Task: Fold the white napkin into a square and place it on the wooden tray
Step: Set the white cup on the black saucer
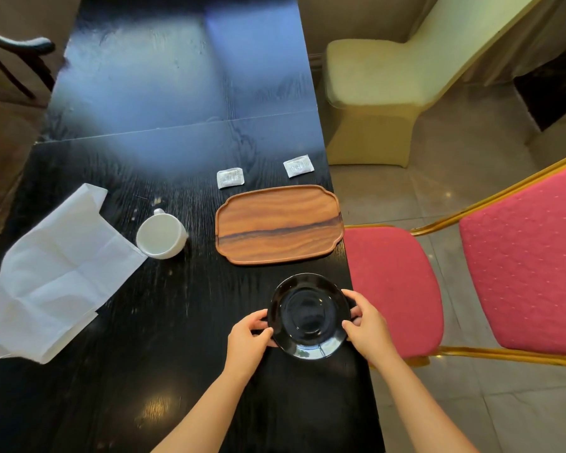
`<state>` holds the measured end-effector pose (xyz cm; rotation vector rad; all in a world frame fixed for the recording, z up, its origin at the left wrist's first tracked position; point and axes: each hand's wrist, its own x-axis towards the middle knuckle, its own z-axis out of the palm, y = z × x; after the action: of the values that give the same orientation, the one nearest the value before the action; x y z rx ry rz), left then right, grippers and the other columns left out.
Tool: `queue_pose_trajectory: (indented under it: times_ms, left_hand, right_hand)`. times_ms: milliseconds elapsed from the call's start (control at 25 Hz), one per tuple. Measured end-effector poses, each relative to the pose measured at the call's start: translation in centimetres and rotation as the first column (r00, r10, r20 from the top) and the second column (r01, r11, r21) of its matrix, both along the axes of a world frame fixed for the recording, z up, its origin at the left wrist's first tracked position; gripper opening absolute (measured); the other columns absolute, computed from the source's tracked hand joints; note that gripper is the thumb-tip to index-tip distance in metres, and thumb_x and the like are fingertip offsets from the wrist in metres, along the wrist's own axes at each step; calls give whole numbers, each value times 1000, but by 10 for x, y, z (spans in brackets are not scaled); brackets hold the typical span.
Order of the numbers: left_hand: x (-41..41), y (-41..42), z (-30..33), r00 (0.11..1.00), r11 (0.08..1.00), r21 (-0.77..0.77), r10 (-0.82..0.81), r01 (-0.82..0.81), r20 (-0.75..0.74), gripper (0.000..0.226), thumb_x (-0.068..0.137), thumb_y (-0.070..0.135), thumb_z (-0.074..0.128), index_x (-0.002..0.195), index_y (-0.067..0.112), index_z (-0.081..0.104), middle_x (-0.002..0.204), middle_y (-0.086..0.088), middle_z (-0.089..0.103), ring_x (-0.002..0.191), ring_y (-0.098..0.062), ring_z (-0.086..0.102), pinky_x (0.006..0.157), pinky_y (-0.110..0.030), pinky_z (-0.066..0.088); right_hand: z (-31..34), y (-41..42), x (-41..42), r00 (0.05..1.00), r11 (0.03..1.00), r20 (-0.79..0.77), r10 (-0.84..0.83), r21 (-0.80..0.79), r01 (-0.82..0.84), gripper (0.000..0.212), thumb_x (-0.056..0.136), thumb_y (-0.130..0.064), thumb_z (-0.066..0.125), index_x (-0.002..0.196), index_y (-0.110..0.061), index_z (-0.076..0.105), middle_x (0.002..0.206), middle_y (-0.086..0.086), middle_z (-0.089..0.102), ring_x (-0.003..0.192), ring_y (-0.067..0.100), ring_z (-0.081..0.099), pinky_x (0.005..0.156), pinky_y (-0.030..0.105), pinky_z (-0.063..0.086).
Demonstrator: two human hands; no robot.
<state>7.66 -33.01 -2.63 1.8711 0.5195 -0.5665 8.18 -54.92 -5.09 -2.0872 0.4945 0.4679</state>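
Observation:
The white napkin point(58, 276) lies unfolded and creased at the left side of the black table, one corner hanging past the left edge. The wooden tray point(279, 223) sits bare near the table's right edge. Just in front of the tray is a black saucer point(309, 317). My left hand point(249, 338) grips the saucer's left rim and my right hand point(366, 325) grips its right rim. Both hands are far to the right of the napkin.
A white cup point(160, 235) stands between napkin and tray. Two small white sachets point(231, 178) point(298, 165) lie beyond the tray. A red chair point(392, 286) and a cream-covered chair point(370, 93) stand along the table's right edge point(356, 289).

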Motion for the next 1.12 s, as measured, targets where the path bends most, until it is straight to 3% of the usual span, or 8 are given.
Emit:
queue_pose_trajectory:
  times_ms: [240,440,560,640,760,880,1000,1120]
  left_hand:
    - [-5,-1,-4,1000,999,31,-16,15,15,35,86,-1,59,114,20,61,88,1,67,62,-8,69,56,-14,51]
    - [-5,0,-5,997,997,44,-67,66,30,39,87,-1,57,118,22,59,81,9,66,63,0,67,58,-11,51]
    - [-4,4,-8,993,990,80,-119,118,17,41,87,3,58,125,19,56,81,6,67,67,-1,67,63,-12,51]
    - [-3,11,-7,983,974,134,-185,182,10,46,88,9,58,132,18,50,86,8,67,73,-4,67,71,-14,49]
    - [-4,31,3,948,913,283,-316,294,37,46,91,21,54,136,25,43,94,14,62,78,-4,61,76,-19,49]
    - [-7,71,17,920,841,462,-373,281,119,45,91,26,53,135,25,44,109,12,57,93,-3,56,82,-20,47]
    - [4,120,26,905,799,574,-362,180,221,52,89,29,57,138,23,40,130,7,48,112,-7,51,91,-24,46]
    - [35,169,34,909,722,679,-362,133,207,62,88,32,58,143,24,32,146,2,34,125,-15,46,98,-34,45]
  right_hand:
    - [-2,-2,-7,1000,1000,17,10,-4,-10,58,76,5,57,125,-26,52,83,5,56,57,10,47,62,19,43]
    - [1,0,-8,999,1000,12,29,0,-29,58,78,4,55,127,-28,49,88,4,58,62,12,51,66,28,52]
    - [6,0,-7,997,996,-5,78,-33,-78,57,80,0,58,130,-26,47,88,2,56,64,9,51,61,15,40]
    - [12,1,-7,996,992,12,84,-100,-82,55,80,-8,64,130,-23,48,93,3,56,71,13,54,66,18,39]
    - [26,9,-4,982,949,185,39,-315,21,44,77,-15,71,119,-14,58,100,8,57,97,27,51,77,30,39]
    - [40,47,12,928,904,322,188,-426,-35,41,75,-14,72,114,-11,62,103,11,57,103,29,47,79,38,44]
    - [47,106,38,852,866,337,400,-442,-232,46,78,-19,69,122,-13,57,112,7,56,109,26,49,79,39,52]
    - [50,170,66,779,820,335,530,-439,-368,48,82,-21,64,128,-15,51,119,8,52,111,26,50,76,38,53]
